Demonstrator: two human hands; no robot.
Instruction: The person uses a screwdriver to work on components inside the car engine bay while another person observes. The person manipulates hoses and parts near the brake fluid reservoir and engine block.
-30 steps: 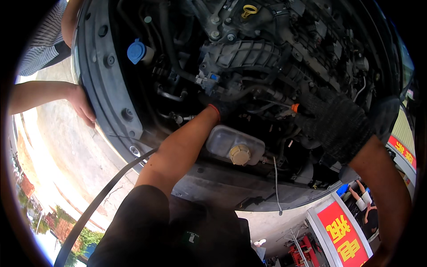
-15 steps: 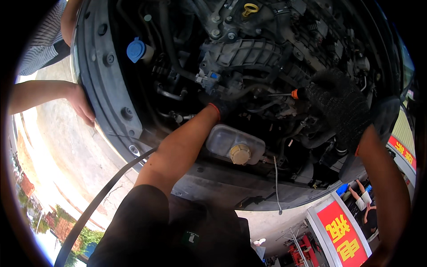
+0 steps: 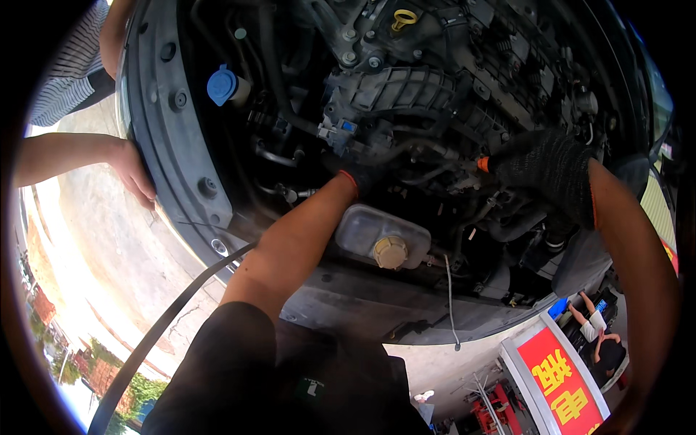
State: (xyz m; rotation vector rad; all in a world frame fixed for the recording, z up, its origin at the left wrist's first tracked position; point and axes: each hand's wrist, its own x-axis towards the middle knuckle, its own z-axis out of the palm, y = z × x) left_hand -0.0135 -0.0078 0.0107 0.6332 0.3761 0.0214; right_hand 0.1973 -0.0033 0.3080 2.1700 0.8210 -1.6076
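My right hand (image 3: pixel 547 167), in a dark knitted glove, is closed around a screwdriver (image 3: pixel 483 164) on the right of a car's engine bay. Only the orange front of its handle shows clearly; I cannot make out the shaft against the dark parts. My left hand (image 3: pixel 370 176), gloved too, reaches in beside the ribbed intake manifold (image 3: pixel 406 88), close to a black hose (image 3: pixel 406 148). Its fingers are hidden among the engine parts. Just below that hand sits a translucent coolant tank (image 3: pixel 355 228) with a yellowish cap (image 3: pixel 390 252).
Another person's hand (image 3: pixel 134 176) rests on the car's front edge at the left. A blue cap (image 3: pixel 222 85) and a yellow dipstick loop (image 3: pixel 404 19) stand among the engine parts. Below the fender edge, a thin cord (image 3: pixel 452 304) hangs down. A red sign (image 3: pixel 562 380) stands lower right.
My right hand has shifted and turned to lie more level, and its forearm has risen. The screwdriver's shaft, visible before, no longer shows clearly. My left hand stays in place.
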